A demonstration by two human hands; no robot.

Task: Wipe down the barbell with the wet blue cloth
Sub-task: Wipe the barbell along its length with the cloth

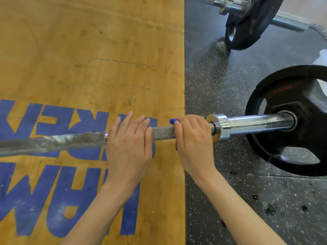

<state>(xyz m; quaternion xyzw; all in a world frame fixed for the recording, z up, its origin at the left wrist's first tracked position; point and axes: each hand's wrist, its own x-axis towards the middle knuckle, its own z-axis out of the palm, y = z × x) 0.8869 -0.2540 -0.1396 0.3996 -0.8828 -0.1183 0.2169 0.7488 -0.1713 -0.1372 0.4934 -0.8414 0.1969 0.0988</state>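
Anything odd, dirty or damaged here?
White chalky residue streaks the barbell shaft left of the left hand, unwiped. The wooden platform shows scratches. Nothing else stands out.

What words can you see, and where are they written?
Big blue letters painted on the wooden platform, upside down from this view: the hands and the barbell cover parts, and the frame edge cuts them off, so no whole word reads.
Raised marks on the black weight plate: too blurred to read.

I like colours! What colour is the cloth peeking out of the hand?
Blue. The cloth peeks out from under the right hand in the head view.
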